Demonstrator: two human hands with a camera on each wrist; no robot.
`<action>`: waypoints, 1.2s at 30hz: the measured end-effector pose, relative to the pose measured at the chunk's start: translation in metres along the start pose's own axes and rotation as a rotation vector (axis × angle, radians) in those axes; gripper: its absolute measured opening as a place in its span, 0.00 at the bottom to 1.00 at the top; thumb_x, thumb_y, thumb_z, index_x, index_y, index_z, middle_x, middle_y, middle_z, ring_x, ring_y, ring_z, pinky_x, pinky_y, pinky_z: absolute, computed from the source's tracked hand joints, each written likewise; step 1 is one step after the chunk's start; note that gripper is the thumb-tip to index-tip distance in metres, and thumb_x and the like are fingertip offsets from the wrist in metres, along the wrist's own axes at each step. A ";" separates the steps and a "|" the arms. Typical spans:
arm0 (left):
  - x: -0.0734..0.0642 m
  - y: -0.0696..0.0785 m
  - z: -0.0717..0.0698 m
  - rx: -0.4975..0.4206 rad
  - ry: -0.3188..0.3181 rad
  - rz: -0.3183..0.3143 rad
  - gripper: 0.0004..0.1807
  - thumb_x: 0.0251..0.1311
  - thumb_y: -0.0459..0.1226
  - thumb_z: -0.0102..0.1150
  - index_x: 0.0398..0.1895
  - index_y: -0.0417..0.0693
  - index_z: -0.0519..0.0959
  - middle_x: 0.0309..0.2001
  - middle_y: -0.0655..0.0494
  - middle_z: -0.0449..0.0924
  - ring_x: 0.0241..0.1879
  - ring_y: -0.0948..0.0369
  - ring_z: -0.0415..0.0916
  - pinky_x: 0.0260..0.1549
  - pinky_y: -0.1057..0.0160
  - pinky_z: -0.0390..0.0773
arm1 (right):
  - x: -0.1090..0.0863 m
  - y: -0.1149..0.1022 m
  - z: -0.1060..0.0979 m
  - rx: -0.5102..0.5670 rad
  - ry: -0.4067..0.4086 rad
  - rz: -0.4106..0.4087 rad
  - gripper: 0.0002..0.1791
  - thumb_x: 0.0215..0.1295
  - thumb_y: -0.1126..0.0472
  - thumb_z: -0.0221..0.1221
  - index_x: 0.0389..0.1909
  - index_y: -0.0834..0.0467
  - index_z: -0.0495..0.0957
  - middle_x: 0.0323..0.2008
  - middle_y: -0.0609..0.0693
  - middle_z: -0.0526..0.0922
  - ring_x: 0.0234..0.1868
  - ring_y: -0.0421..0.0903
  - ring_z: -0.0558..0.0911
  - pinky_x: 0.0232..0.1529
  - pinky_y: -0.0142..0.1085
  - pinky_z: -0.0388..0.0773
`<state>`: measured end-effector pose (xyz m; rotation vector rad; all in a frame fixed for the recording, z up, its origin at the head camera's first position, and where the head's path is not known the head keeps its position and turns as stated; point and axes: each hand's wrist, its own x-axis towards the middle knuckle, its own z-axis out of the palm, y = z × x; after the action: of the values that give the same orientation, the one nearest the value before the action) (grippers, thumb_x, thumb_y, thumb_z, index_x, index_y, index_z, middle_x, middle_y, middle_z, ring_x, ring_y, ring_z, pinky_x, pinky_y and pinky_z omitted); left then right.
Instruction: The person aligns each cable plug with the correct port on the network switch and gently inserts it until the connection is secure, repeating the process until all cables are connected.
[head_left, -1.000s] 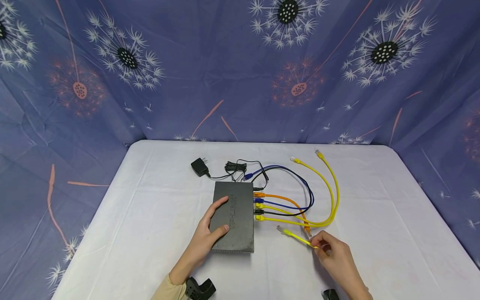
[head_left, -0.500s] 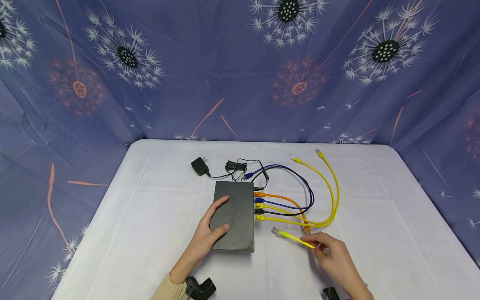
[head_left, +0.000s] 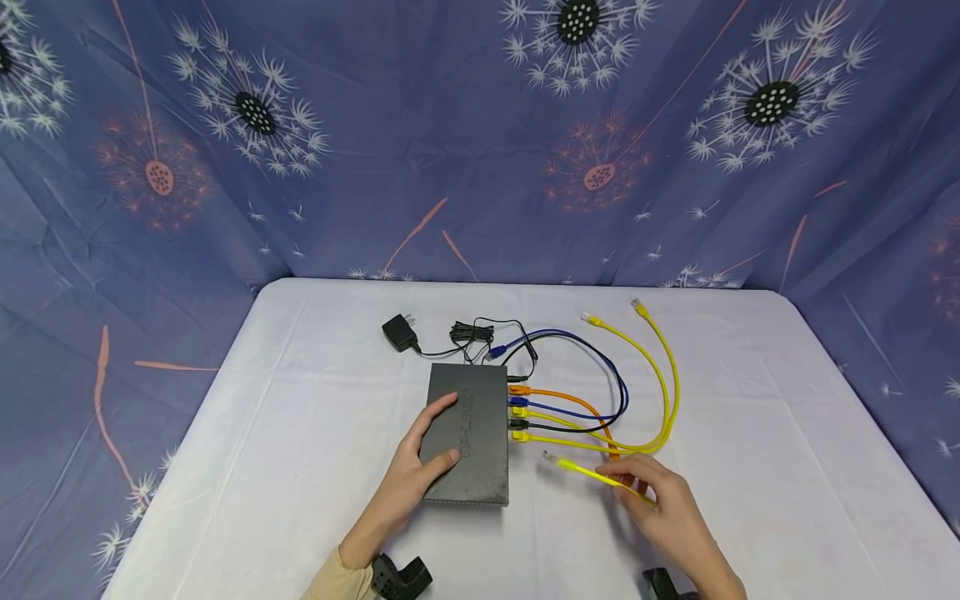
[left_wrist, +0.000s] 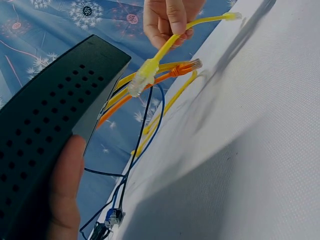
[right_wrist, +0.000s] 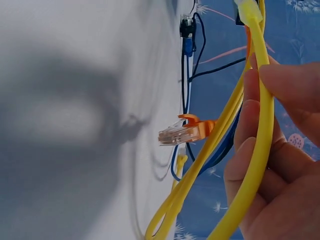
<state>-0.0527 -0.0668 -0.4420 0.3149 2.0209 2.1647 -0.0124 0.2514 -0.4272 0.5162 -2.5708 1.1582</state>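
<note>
My left hand (head_left: 408, 475) grips a dark TP-Link network switch (head_left: 480, 442), thumb and index finger lying on its top. In the left wrist view the vented side of the switch (left_wrist: 55, 120) is raised off the white cloth. My right hand (head_left: 667, 508) pinches a short yellow network cable (head_left: 588, 472) between thumb and fingers. The clear plug (head_left: 551, 457) of that cable points left, a short way from the switch's port side. In the right wrist view the yellow cable (right_wrist: 262, 125) runs across the fingers.
Orange (head_left: 555, 393), blue (head_left: 555, 407), black (head_left: 562, 428) and longer yellow cables (head_left: 671, 375) are plugged into the switch's right side. Behind it lie a black power adapter (head_left: 400, 333) and its bundled cord (head_left: 471, 333). A patterned curtain (head_left: 450, 125) hangs beyond the white-covered table (head_left: 315, 417).
The short yellow cable's plug has moved slightly left, closer to the switch. My right hand's fingertips have shifted left and up along the cable. The left hand and switch stay in place.
</note>
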 end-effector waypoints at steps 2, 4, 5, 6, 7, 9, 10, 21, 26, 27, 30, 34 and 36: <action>0.000 0.000 0.000 0.000 0.002 -0.002 0.36 0.59 0.29 0.57 0.70 0.61 0.63 0.72 0.58 0.53 0.71 0.55 0.43 0.63 0.42 0.42 | 0.001 -0.001 0.000 0.005 0.009 -0.017 0.26 0.41 0.84 0.65 0.36 0.52 0.83 0.33 0.40 0.80 0.31 0.35 0.73 0.29 0.25 0.66; 0.000 0.000 0.000 0.000 0.001 -0.002 0.36 0.59 0.29 0.57 0.70 0.62 0.63 0.72 0.59 0.53 0.71 0.55 0.43 0.63 0.42 0.42 | 0.003 -0.001 0.000 0.010 0.013 -0.030 0.26 0.42 0.83 0.64 0.36 0.51 0.83 0.31 0.40 0.79 0.31 0.35 0.72 0.30 0.25 0.66; 0.000 0.000 0.000 -0.001 0.003 -0.005 0.36 0.59 0.29 0.57 0.70 0.62 0.63 0.72 0.59 0.53 0.71 0.56 0.43 0.63 0.43 0.43 | 0.003 -0.002 -0.001 0.014 0.013 -0.034 0.26 0.43 0.83 0.64 0.36 0.51 0.83 0.31 0.41 0.78 0.31 0.35 0.72 0.30 0.25 0.66; 0.000 0.000 0.001 -0.003 0.003 -0.005 0.36 0.59 0.29 0.57 0.70 0.62 0.63 0.71 0.59 0.53 0.71 0.56 0.43 0.63 0.43 0.43 | 0.004 -0.002 -0.001 0.017 0.013 -0.037 0.26 0.44 0.83 0.63 0.37 0.51 0.82 0.30 0.41 0.78 0.31 0.35 0.72 0.30 0.25 0.65; 0.000 0.001 0.001 -0.006 0.003 -0.005 0.36 0.59 0.29 0.57 0.70 0.62 0.63 0.71 0.59 0.54 0.71 0.56 0.43 0.63 0.43 0.43 | 0.005 -0.003 -0.001 0.018 0.013 -0.040 0.26 0.44 0.83 0.63 0.37 0.50 0.82 0.30 0.41 0.77 0.31 0.35 0.72 0.30 0.25 0.65; 0.000 0.001 0.001 -0.006 0.003 -0.004 0.36 0.59 0.29 0.57 0.70 0.63 0.64 0.71 0.59 0.54 0.71 0.56 0.44 0.63 0.43 0.43 | 0.006 -0.004 -0.002 0.019 0.010 -0.045 0.25 0.46 0.83 0.62 0.38 0.50 0.81 0.29 0.42 0.76 0.31 0.36 0.72 0.31 0.25 0.65; 0.000 0.001 0.001 -0.007 0.003 -0.003 0.36 0.59 0.29 0.57 0.70 0.63 0.64 0.71 0.59 0.54 0.71 0.56 0.44 0.63 0.43 0.43 | 0.007 -0.004 -0.002 0.018 0.010 -0.047 0.25 0.47 0.82 0.62 0.38 0.50 0.81 0.30 0.41 0.76 0.32 0.36 0.72 0.31 0.25 0.66; -0.001 0.002 0.002 0.004 0.008 -0.004 0.36 0.58 0.30 0.58 0.69 0.64 0.64 0.71 0.59 0.54 0.71 0.56 0.42 0.62 0.42 0.42 | 0.016 -0.010 -0.003 -0.014 -0.002 -0.046 0.24 0.53 0.81 0.61 0.37 0.47 0.80 0.35 0.39 0.78 0.35 0.37 0.75 0.40 0.22 0.67; -0.001 0.003 0.002 0.004 0.009 -0.006 0.36 0.58 0.30 0.58 0.69 0.64 0.64 0.71 0.59 0.54 0.71 0.56 0.42 0.63 0.42 0.41 | 0.020 -0.010 0.000 0.007 0.014 -0.091 0.25 0.53 0.83 0.59 0.38 0.48 0.80 0.36 0.40 0.77 0.33 0.37 0.74 0.35 0.24 0.67; -0.001 0.003 0.003 0.004 0.009 -0.007 0.36 0.58 0.30 0.58 0.69 0.64 0.64 0.71 0.60 0.54 0.71 0.56 0.42 0.62 0.42 0.41 | 0.020 -0.010 0.001 0.016 0.015 -0.097 0.25 0.53 0.83 0.59 0.38 0.49 0.80 0.36 0.40 0.77 0.32 0.37 0.73 0.34 0.24 0.67; -0.002 0.003 0.003 0.004 0.009 -0.009 0.36 0.58 0.30 0.58 0.69 0.63 0.64 0.71 0.60 0.54 0.71 0.56 0.43 0.62 0.42 0.41 | 0.022 -0.012 0.003 0.038 0.016 -0.111 0.24 0.54 0.84 0.58 0.39 0.50 0.80 0.35 0.41 0.77 0.30 0.36 0.72 0.30 0.25 0.66; -0.002 0.002 0.003 0.001 0.008 -0.010 0.36 0.58 0.29 0.58 0.69 0.63 0.64 0.71 0.60 0.54 0.71 0.55 0.43 0.62 0.42 0.42 | 0.024 -0.013 0.006 0.032 0.027 -0.132 0.22 0.55 0.82 0.58 0.39 0.51 0.80 0.34 0.39 0.76 0.29 0.35 0.70 0.28 0.26 0.64; -0.002 0.002 0.003 -0.002 0.008 -0.010 0.36 0.57 0.29 0.58 0.69 0.63 0.64 0.71 0.60 0.54 0.71 0.55 0.43 0.62 0.42 0.42 | 0.025 -0.014 0.006 0.020 0.027 -0.131 0.21 0.55 0.80 0.59 0.39 0.51 0.80 0.33 0.37 0.76 0.28 0.34 0.70 0.27 0.27 0.63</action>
<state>-0.0504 -0.0647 -0.4396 0.2962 2.0201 2.1651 -0.0295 0.2327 -0.4123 0.6577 -2.4642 1.1387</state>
